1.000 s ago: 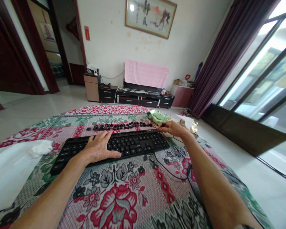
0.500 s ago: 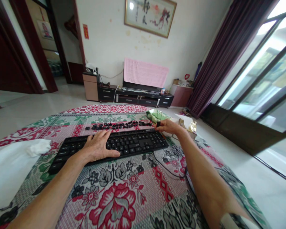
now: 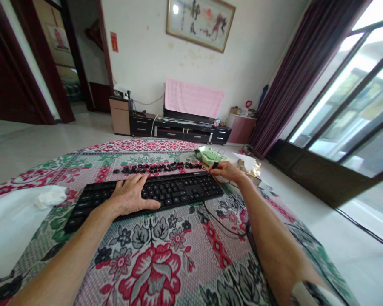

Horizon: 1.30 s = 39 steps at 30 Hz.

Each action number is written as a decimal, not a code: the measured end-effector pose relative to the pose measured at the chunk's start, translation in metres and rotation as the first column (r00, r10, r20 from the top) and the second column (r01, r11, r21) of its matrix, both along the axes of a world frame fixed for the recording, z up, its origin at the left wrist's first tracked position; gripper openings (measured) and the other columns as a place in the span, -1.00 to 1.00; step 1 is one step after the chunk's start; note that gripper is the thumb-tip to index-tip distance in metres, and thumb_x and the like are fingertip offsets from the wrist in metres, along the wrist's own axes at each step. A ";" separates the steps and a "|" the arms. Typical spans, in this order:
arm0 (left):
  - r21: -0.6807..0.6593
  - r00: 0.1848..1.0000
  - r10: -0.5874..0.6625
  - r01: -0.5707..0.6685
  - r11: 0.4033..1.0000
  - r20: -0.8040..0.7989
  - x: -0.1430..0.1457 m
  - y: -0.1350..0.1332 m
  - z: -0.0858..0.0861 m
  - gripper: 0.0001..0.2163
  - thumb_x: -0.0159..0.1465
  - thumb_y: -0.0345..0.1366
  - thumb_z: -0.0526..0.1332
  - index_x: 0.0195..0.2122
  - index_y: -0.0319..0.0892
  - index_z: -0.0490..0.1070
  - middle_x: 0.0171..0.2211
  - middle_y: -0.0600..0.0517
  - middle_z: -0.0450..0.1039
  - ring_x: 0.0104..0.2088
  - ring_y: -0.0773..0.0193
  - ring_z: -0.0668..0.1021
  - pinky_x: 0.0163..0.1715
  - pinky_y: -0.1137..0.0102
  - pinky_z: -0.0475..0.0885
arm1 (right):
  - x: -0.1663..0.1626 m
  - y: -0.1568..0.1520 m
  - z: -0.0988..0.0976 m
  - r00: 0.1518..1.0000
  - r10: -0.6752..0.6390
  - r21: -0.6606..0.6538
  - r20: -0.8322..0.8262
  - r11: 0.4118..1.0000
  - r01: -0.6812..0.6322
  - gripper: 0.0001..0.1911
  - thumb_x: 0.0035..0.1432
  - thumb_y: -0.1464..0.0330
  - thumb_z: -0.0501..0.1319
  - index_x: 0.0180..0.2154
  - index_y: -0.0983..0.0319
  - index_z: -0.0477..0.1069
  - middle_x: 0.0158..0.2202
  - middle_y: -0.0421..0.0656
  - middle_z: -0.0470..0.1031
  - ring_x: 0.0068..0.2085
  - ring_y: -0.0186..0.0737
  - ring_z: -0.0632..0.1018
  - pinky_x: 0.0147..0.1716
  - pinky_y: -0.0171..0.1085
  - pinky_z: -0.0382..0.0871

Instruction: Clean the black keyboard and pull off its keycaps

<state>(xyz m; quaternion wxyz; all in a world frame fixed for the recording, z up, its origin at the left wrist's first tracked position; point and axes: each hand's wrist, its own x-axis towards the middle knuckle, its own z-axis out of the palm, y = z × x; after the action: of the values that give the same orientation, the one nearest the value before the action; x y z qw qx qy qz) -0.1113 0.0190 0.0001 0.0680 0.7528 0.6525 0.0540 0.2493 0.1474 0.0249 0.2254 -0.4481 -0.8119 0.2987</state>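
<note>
A black keyboard (image 3: pixel 169 191) lies at a slant on the flowered tablecloth. Its middle section shows a bare patch without keycaps. My left hand (image 3: pixel 130 195) rests on the keyboard with thumb and fingers spread, covering part of the keys. Just past the keyboard's far right corner, my right hand (image 3: pixel 226 170) pinches a keycap puller (image 3: pixel 215 165) by its black handle; thin wire loops stick up from it. Behind the keyboard stretches a row of loose black keycaps (image 3: pixel 159 168).
Beyond my right hand lie a green cloth or bag (image 3: pixel 207 155) and an opened box (image 3: pixel 252 170) with gold-coloured lining. White cloth (image 3: pixel 15 225) covers the table's left side. The keyboard's cable (image 3: pixel 223 229) runs toward my right forearm.
My right hand has tilted the puller slightly, so its wires lean further to the right. My left hand stays in place on the keyboard.
</note>
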 end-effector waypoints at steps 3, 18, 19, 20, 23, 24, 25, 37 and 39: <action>-0.002 1.000 -0.006 0.006 1.000 0.001 0.000 0.000 0.000 0.00 -0.06 0.33 0.03 0.29 -0.26 -0.12 0.29 -0.23 -0.09 0.25 -0.16 0.03 0.14 -0.01 -0.01 | 0.000 0.001 0.001 0.999 0.032 0.027 0.009 0.999 -0.032 -0.72 -0.06 0.22 0.23 -0.33 0.26 0.49 -0.39 -0.18 0.52 -0.35 -0.28 0.48 -0.23 -0.28 0.36; 0.003 0.999 -0.030 0.030 1.000 0.012 -0.002 0.003 0.002 0.03 -0.12 0.30 0.12 0.27 -0.28 -0.03 0.26 -0.26 0.00 0.22 -0.22 0.10 0.13 0.03 0.06 | 0.003 -0.004 0.011 0.993 0.039 -0.069 0.114 0.997 -0.031 -0.78 -0.07 0.34 0.21 -0.31 0.24 0.50 -0.37 -0.21 0.54 -0.31 -0.28 0.50 -0.19 -0.30 0.34; 0.005 0.999 -0.031 0.031 0.999 0.011 -0.002 0.003 0.002 0.02 -0.12 0.30 0.12 0.26 -0.29 -0.03 0.26 -0.26 -0.01 0.22 -0.22 0.10 0.13 0.03 0.06 | 0.003 -0.002 0.010 0.992 0.040 -0.070 0.117 0.997 -0.032 -0.78 -0.07 0.34 0.21 -0.31 0.24 0.51 -0.37 -0.22 0.54 -0.32 -0.29 0.50 -0.19 -0.31 0.34; 0.005 0.999 -0.031 0.031 1.000 0.012 -0.002 0.003 0.001 0.02 -0.12 0.30 0.12 0.26 -0.29 -0.02 0.26 -0.26 -0.01 0.22 -0.22 0.10 0.12 0.03 0.06 | 0.003 0.000 0.008 0.992 0.042 -0.069 0.117 0.997 -0.034 -0.78 -0.07 0.34 0.21 -0.31 0.23 0.51 -0.37 -0.22 0.55 -0.32 -0.30 0.50 -0.19 -0.31 0.34; 0.012 1.000 -0.025 0.024 1.000 0.017 -0.002 0.003 0.001 0.00 -0.11 0.29 0.13 0.26 -0.27 -0.02 0.26 -0.25 0.00 0.22 -0.22 0.09 0.13 0.02 0.05 | 0.002 0.005 0.004 0.993 0.051 -0.062 0.107 0.997 -0.045 -0.79 -0.07 0.34 0.22 -0.32 0.21 0.52 -0.36 -0.22 0.55 -0.32 -0.30 0.50 -0.19 -0.31 0.34; 0.013 1.000 -0.025 0.025 1.000 0.014 -0.003 0.003 0.001 0.01 -0.11 0.29 0.13 0.27 -0.28 -0.02 0.26 -0.25 0.00 0.22 -0.22 0.09 0.13 0.03 0.05 | 0.003 0.005 0.003 0.994 0.051 -0.059 0.100 0.997 -0.045 -0.79 -0.07 0.34 0.22 -0.32 0.21 0.52 -0.36 -0.22 0.55 -0.31 -0.30 0.50 -0.19 -0.31 0.34; 0.011 1.000 -0.026 0.026 1.000 0.008 -0.003 0.003 0.000 0.02 -0.10 0.29 0.12 0.27 -0.29 -0.04 0.26 -0.26 0.00 0.22 -0.21 0.09 0.13 0.03 0.05 | 0.003 0.005 0.003 0.995 0.048 -0.059 0.088 0.997 -0.043 -0.79 -0.06 0.34 0.22 -0.32 0.21 0.52 -0.35 -0.22 0.55 -0.31 -0.29 0.50 -0.19 -0.31 0.34; 0.016 0.999 -0.013 0.013 1.000 -0.034 -0.004 0.006 -0.007 0.02 -0.06 0.29 0.08 0.28 -0.37 -0.08 0.27 -0.29 -0.04 0.25 -0.17 0.06 0.13 0.03 0.05 | -0.006 -0.015 -0.010 0.984 -0.170 0.114 0.047 0.980 0.164 -0.82 -0.03 0.40 0.15 -0.33 0.28 0.46 -0.43 -0.23 0.48 -0.39 -0.34 0.43 -0.37 -0.38 0.29; 0.039 1.000 -0.012 0.013 0.999 -0.013 -0.004 0.007 -0.009 0.03 -0.08 0.29 0.08 0.28 -0.37 -0.07 0.27 -0.28 -0.02 0.25 -0.18 0.06 0.14 0.03 0.04 | -0.014 -0.020 -0.010 0.963 -0.258 0.160 0.077 0.957 0.244 -0.84 -0.02 0.40 0.14 -0.37 0.28 0.46 -0.45 -0.22 0.48 -0.40 -0.33 0.43 -0.40 -0.40 0.27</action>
<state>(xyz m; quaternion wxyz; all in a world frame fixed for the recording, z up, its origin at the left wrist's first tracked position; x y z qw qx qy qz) -0.1156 0.0262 -0.0094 0.0493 0.7584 0.6470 0.0617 0.2352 0.1277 0.0154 0.2549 -0.5434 -0.7784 0.1841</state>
